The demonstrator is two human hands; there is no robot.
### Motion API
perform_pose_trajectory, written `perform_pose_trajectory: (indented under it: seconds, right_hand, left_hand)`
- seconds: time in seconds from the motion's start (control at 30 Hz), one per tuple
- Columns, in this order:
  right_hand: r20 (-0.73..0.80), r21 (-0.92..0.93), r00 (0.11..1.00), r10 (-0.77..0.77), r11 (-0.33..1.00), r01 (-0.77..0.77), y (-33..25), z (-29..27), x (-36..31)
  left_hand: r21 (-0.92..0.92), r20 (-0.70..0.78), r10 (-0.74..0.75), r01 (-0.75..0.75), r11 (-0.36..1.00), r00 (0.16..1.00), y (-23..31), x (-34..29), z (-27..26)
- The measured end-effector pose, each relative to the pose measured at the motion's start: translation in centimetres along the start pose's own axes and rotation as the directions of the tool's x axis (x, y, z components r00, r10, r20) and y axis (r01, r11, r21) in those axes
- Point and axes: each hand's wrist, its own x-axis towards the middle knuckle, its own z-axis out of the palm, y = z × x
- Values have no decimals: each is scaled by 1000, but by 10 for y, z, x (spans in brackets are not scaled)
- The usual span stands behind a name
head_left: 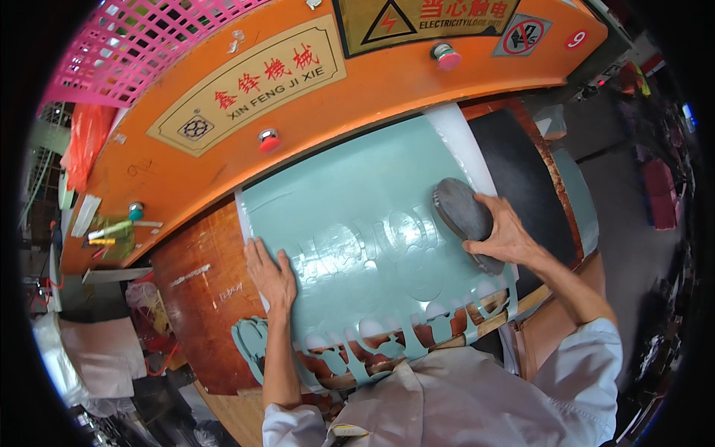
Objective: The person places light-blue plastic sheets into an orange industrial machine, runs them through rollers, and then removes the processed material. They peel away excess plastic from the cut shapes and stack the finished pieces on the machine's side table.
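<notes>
A pale green sheet (335,186) lies over a white layer (463,145) on the machine's bed. Several sole-shaped outlines show in its middle, and its near edge is a ragged web (415,344) with cut-out gaps. My left hand (271,279) rests on the sheet's left edge, fingers stretched out and holding nothing. At the sheet's right side my right hand (506,235) grips a dark grey, sole-shaped cutting die (463,212) between thumb and fingers. The die sits tilted on or just above the sheet; which one I cannot tell. Beside my left forearm lie several stacked green cut pieces (252,341).
Across the far side runs an orange machine beam (387,100) with red buttons (269,141) and a warning sign. A pink plastic basket (141,45) stands on top. A worn brown board (195,305) is at left; a black sheet (514,179) lies at right.
</notes>
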Motion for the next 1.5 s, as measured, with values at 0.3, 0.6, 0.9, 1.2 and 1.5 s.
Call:
perform_pose_trajectory:
  seconds: [0.3,0.6,0.9,1.2,1.5]
  right_hand:
    - [659,-444,260,-706,-86,892,-51,0,37]
    - [37,-290,987,-159,943,162,-65,58,-43]
    - [-421,-152,905,-65,988,1,-83,163,-66]
    - [-478,51,850,-220,959,277,-148,166,1]
    - [-347,-22,905,-247,967,255,-185,238,54]
  left_hand:
    - [38,61,95,-97,995,994,15,-86,-26]
    - [-169,-11,123,-123,978,992,4,-90,-50]
    - [-86,86,219,-212,973,972,8,-26,-25]
    - [-88,87,245,-238,967,965,-1,-51,-35]
    - [-78,148,183,-173,982,972,0,-54,-29]
